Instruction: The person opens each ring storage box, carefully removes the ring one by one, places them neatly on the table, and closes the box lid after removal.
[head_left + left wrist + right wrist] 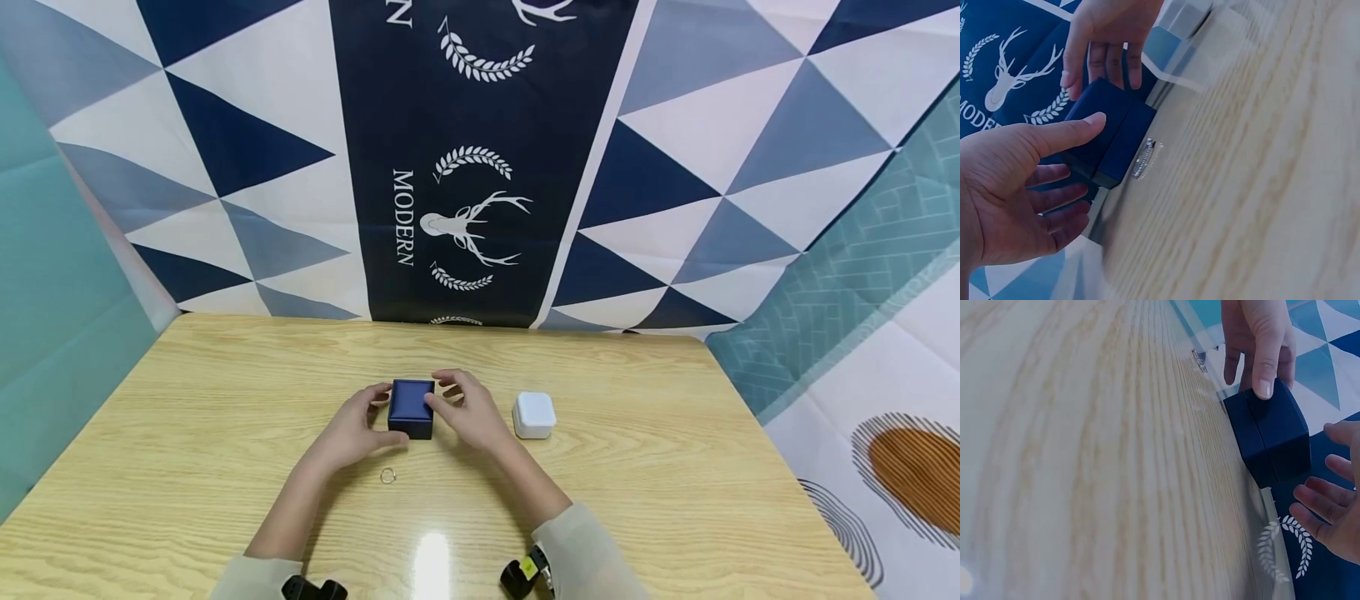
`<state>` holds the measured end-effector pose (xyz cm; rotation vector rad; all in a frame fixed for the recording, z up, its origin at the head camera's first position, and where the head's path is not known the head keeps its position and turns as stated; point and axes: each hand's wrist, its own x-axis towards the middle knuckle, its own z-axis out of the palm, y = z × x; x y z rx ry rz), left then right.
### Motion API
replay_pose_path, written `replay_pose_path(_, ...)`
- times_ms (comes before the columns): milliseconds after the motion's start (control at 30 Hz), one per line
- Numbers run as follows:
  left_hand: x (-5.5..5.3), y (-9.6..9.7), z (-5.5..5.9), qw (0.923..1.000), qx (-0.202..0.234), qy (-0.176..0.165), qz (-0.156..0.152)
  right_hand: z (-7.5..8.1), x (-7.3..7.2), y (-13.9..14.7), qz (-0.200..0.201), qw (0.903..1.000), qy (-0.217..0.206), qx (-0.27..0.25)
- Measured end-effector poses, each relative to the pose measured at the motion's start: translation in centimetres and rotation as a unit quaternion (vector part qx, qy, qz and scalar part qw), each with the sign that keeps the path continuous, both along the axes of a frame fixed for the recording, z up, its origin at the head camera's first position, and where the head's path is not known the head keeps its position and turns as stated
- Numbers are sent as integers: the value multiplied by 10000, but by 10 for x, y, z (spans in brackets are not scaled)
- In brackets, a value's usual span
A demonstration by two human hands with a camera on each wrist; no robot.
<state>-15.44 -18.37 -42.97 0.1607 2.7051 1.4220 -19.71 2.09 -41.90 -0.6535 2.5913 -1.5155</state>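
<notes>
Pale sleeves (pixel 588 557), hands (pixel 351 429) unclenched around a navy box (pixel 409 408), "MODERN" (pixel 403 218) on the dark backdrop (pixel 457 112)

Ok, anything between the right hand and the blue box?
Nothing visible stands between the right hand and the blue box. The white box sits on the hand's other side; the ring lies nearer the person.
</notes>
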Motion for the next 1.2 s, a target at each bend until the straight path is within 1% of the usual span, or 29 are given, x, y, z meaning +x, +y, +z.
replay_pose_path(100, 3, 0, 3, 10000, -33, -4, 81, 1, 1, 2, -59, 9999, -84, 67)
replay_pose_path(233, 8, 0, 6, 9998, -88, 0, 176, 2, 3, 4, -159, 9997, -89, 145)
replay_pose_path(400, 12, 0, 11, 9993, -159, 51, 327, 4, 4, 5, -260, 9996, 57, 72)
replay_pose_path(567, 16, 0, 17, 9988, -209, 20, 451, 6, 6, 7, -456, 9989, 64, 27)
replay_pose_path(767, 22, 4, 27, 9985, -231, 21, 489, 10, 9, 10, -631, 9979, 62, 101)
replay_pose_path(967, 26, 12, 35, 9985, -231, 146, 471, 14, 12, 13, -693, 9975, 116, 108)
replay_pose_path(1200, 31, 25, 43, 9988, -158, 265, 390, 21, 13, 19, -752, 9966, 327, 108)
